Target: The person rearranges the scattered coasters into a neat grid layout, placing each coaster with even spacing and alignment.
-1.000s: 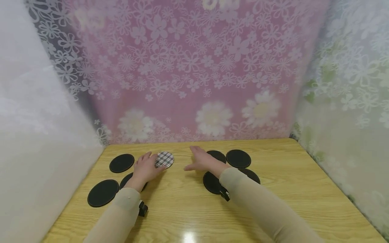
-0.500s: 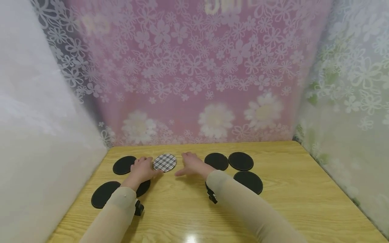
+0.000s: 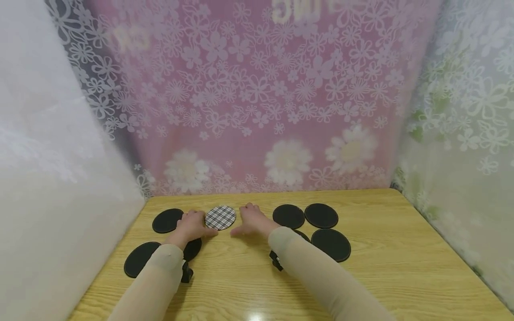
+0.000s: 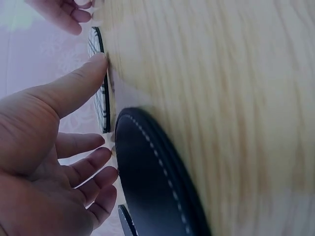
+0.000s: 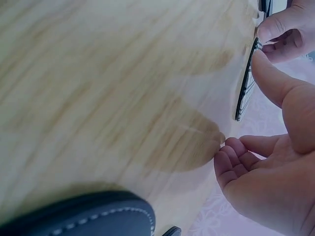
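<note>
A round plaid coaster lies on the table between my hands, its black and white check facing up. My left hand is at its left side, fingers loosely bent and thumb stretched toward its near edge; whether it touches the coaster I cannot tell. To the right of the coaster is my right hand, fingers spread around the near side with a small gap. Nothing shows inside the right palm. Under the left wrist, a black coaster with white stitching is partly hidden.
More black round coasters lie on the wooden table: one at far left, one at near left, and several at right, including a far-right coaster. The right forearm partly covers one. A pink floral curtain hangs behind.
My right hand has moved left, off the right-hand coasters and up to the plaid coaster. My left hand has shifted slightly left, uncovering the plaid coaster's edge. The view has tilted slightly.
</note>
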The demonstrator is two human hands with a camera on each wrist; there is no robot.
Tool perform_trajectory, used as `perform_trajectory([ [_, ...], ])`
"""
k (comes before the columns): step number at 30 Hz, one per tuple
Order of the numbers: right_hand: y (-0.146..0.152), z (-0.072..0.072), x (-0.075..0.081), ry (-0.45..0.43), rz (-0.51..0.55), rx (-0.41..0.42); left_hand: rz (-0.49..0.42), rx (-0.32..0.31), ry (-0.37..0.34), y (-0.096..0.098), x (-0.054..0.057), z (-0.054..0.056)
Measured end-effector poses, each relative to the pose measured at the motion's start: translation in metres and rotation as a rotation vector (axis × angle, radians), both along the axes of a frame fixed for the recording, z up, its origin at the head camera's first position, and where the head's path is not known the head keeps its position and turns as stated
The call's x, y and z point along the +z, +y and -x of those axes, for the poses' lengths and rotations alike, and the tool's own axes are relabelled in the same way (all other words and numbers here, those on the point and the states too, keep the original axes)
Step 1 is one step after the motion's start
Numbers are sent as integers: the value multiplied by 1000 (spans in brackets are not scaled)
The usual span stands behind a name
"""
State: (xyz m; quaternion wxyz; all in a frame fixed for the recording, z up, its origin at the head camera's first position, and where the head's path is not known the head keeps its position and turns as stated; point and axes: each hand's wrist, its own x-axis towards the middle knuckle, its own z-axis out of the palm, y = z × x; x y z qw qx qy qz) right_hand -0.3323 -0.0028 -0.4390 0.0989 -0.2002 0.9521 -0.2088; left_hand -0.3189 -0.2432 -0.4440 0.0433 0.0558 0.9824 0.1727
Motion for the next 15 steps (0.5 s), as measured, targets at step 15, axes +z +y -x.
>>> perform_trajectory([
  [15, -17, 1, -2, 93, -63, -52, -4, 55, -32, 5, -5, 10],
])
